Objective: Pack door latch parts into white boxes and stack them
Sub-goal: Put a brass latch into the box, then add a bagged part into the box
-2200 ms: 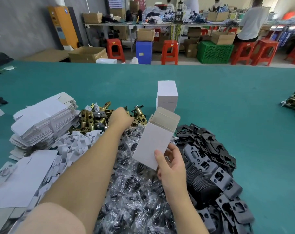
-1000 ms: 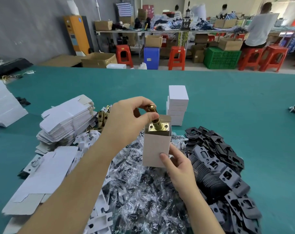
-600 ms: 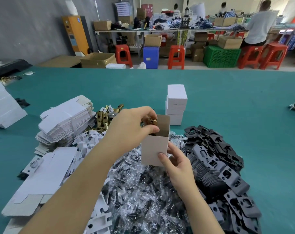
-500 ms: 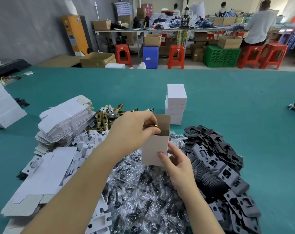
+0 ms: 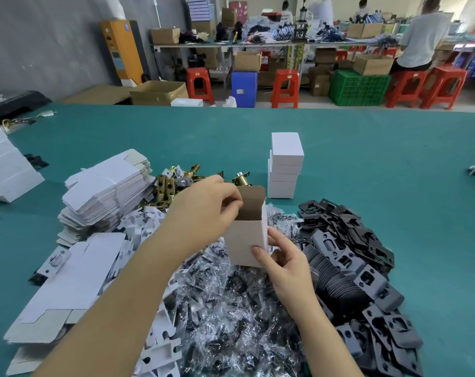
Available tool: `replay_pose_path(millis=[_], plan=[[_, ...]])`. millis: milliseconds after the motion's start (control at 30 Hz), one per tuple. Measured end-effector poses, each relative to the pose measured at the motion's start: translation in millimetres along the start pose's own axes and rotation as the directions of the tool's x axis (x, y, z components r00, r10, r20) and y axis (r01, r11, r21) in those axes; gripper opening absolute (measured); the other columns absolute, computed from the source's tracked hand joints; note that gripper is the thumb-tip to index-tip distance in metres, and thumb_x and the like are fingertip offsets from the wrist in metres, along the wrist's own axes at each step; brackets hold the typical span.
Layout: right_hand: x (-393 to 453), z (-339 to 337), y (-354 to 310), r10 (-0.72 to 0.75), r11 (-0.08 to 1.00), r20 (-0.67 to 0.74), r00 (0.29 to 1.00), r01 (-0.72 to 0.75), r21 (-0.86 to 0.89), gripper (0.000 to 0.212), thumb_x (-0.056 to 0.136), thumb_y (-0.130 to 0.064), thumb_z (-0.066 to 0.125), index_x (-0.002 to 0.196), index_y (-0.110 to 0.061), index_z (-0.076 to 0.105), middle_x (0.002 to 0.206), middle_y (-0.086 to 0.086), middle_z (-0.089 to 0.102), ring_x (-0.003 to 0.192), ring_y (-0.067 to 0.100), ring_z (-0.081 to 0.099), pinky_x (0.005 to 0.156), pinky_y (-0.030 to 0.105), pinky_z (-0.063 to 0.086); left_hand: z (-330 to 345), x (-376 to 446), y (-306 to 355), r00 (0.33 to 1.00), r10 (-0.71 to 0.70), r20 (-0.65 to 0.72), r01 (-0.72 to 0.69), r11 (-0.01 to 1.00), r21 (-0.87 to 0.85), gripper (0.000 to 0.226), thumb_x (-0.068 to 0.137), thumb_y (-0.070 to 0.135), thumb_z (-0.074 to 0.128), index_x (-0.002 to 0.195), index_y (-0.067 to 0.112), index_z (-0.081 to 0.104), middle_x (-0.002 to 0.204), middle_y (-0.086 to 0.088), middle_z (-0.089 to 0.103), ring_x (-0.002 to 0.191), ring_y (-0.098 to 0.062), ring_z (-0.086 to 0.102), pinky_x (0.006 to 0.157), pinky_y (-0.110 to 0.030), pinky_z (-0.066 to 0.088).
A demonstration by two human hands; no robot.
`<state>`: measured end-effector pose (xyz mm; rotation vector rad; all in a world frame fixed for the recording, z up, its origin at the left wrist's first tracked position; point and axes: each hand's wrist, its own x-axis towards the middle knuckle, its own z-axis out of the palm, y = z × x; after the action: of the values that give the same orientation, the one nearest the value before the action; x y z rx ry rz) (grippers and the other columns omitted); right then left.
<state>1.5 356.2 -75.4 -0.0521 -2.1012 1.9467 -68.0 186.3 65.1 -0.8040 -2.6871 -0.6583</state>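
Above the heap of clear bagged parts [image 5: 230, 317], the white box [image 5: 245, 242] stands upright with its lid flap raised. The right hand [image 5: 284, 263] pinches its lower corner, thumb on the front face. The left hand [image 5: 203, 210] curls at the open mouth; whether it grips anything I cannot tell. Thin card likely dents easily, so hold near the folded edges. 1 stack of closed boxes [image 5: 285, 165] waits behind.
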Motion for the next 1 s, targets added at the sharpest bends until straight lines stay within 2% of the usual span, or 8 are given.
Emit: replay_pose_path(millis=[200,300,467,567,667,800,900,1000], plan=[[0,-1,2,0.031,0.999,-0.015,0.999,-0.03,0.014,0.047,0.091,-0.029,0.079,0.134,-0.043,0.065,0.1,0.006,0.073,0.064,0.009,0.046,0.058,0.025,0.045,-7,-3,-29,0.942,-0.255,-0.219,0.225,0.962,-0.155,0.032,0.105,0.034,0.048,0.082,0.018,0.064,0.058,0.003,0.055,0.05,-0.017,0.047,0.049,-0.034,0.034],[-1,-1,1,0.059,0.998,-0.025,0.998,-0.058,0.039,0.059,0.082,-0.045,0.078,0.139,-0.041,0.063,0.097,0.005,0.073,0.068,0.018,0.051,0.062,0.031,0.052,-8,-5,-56,0.933,-0.354,-0.06,0.359,0.928,0.096,0.018,0.105,0.024,0.048,0.097,0.024,0.064,0.073,0.01,0.06,0.06,-0.011,0.054,0.052,-0.03,0.037],[-1,0,-1,0.047,0.995,-0.026,0.999,-0.044,0.087,0.049,0.088,-0.032,0.078,0.117,-0.068,0.063,0.111,-0.014,0.075,0.094,0.043,0.062,0.077,0.057,0.061,-5,-19,-91,0.853,-0.483,0.196,0.399,0.846,0.353,0.016,0.103,0.031,0.053,0.117,0.029,0.062,0.105,0.007,0.068,0.081,-0.013,0.063,0.076,-0.035,0.056],[-1,-1,-1,0.084,0.991,-0.06,0.995,-0.077,0.109,0.047,0.086,-0.037,0.079,0.127,-0.055,0.064,0.108,-0.01,0.075,0.098,0.046,0.062,0.076,0.056,0.062,-2,-26,-100,0.831,-0.516,0.207,0.427,0.831,0.357,0.014,0.1,0.034,0.059,0.113,0.03,0.062,0.1,0.008,0.066,0.071,-0.009,0.061,0.071,-0.033,0.055],[-1,-1,1,0.095,0.989,-0.075,0.993,-0.086,0.118,0.049,0.082,-0.043,0.078,0.129,-0.049,0.064,0.107,-0.012,0.075,0.095,0.038,0.066,0.071,0.037,0.063,2,-29,-104,0.838,-0.502,0.214,0.424,0.846,0.324,0.016,0.098,0.034,0.063,0.114,0.033,0.064,0.093,0.011,0.065,0.077,-0.009,0.062,0.073,-0.035,0.058],[0,-1,3,0.077,0.991,-0.072,0.994,-0.068,0.116,0.044,0.09,-0.03,0.078,0.12,-0.059,0.064,0.108,-0.013,0.074,0.086,0.024,0.065,0.077,0.044,0.063,10,-29,-101,0.843,-0.474,0.255,0.407,0.871,0.276,0.018,0.097,0.037,0.065,0.115,0.035,0.066,0.102,0.008,0.062,0.081,-0.012,0.064,0.077,-0.039,0.059],[0,-1,4,0.088,0.99,-0.073,0.993,-0.078,0.12,0.045,0.092,-0.026,0.078,0.127,-0.05,0.064,0.109,-0.012,0.074,0.09,0.038,0.066,0.08,0.051,0.063,16,-28,-101,0.85,-0.462,0.252,0.393,0.876,0.28,0.006,0.097,0.036,0.064,0.101,0.04,0.066,0.102,0.008,0.066,0.082,-0.013,0.065,0.078,-0.039,0.06],[0,-2,4,0.083,0.99,-0.066,0.994,-0.075,0.117,0.045,0.092,-0.026,0.078,0.126,-0.05,0.063,0.11,-0.014,0.074,0.095,0.034,0.068,0.079,0.045,0.064,21,-27,-102,0.856,-0.457,0.243,0.388,0.877,0.283,0.01,0.097,0.032,0.063,0.096,0.041,0.068,0.095,0.009,0.068,0.078,-0.014,0.066,0.076,-0.04,0.061]])
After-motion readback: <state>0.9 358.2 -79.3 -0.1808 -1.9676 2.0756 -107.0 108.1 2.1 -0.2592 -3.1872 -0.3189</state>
